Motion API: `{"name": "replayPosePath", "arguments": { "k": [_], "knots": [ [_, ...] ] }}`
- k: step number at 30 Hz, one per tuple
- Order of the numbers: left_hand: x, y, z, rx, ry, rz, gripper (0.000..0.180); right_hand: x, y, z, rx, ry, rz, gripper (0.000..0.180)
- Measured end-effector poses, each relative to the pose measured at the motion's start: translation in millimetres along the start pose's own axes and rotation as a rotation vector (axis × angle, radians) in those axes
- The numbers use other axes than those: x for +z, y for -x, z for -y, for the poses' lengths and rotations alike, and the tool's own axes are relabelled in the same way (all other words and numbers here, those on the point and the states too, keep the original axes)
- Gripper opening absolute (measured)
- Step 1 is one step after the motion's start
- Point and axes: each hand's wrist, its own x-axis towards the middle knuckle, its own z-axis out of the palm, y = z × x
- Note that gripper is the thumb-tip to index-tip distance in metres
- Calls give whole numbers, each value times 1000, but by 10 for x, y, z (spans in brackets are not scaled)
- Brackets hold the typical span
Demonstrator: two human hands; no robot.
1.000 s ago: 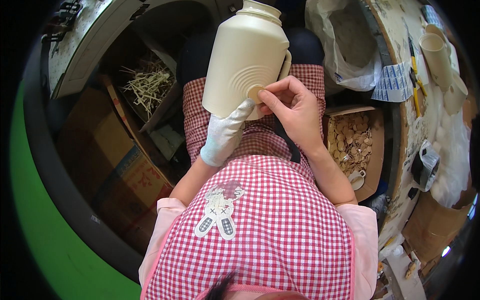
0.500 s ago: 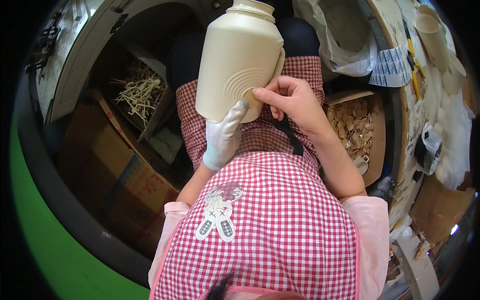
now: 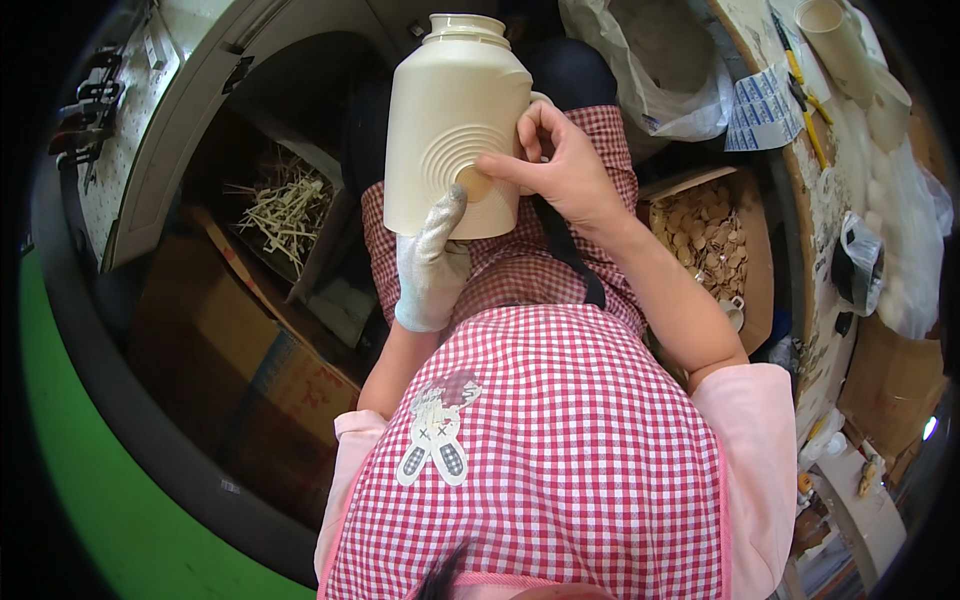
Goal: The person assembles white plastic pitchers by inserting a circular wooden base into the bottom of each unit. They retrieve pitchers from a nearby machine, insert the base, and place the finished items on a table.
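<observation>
A cream plastic jug body (image 3: 445,105) with a threaded neck and a side handle stands nearly upright over my lap. Raised concentric rings mark its front, and in their centre lies a small tan disc (image 3: 475,183). My left hand (image 3: 432,275), in a pale glove, grips the jug's lower end, its thumb up against the disc's lower edge; its other fingers are hidden behind. My bare right hand (image 3: 572,180) is at the jug's right side, thumb tip pressing on the disc's upper edge and fingers curled beside the handle.
At right, a cardboard box (image 3: 752,290) holds many tan discs. Beyond it a workbench (image 3: 812,240) carries a printed sticker sheet (image 3: 762,112), yellow-handled tools (image 3: 815,140) and cream cups (image 3: 835,45). A clear plastic bag (image 3: 690,100) hangs nearby. Left, a box contains thin pale strips (image 3: 285,205).
The jug has come left and stands straighter, its neck now fully in view. My right thumb has moved onto the disc, while that hand's fingers have shifted up toward the handle.
</observation>
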Motion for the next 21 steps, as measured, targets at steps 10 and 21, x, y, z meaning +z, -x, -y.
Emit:
{"name": "replayPosePath", "arguments": {
  "k": [10,21],
  "knots": [
    [33,-29,-62,-203,423,-53,41,-52,-194,82,-143,416,-6,59],
    [75,-17,-33,-187,329,-91,44,-118,-152,116,-177,439,94,54]
  ]
}}
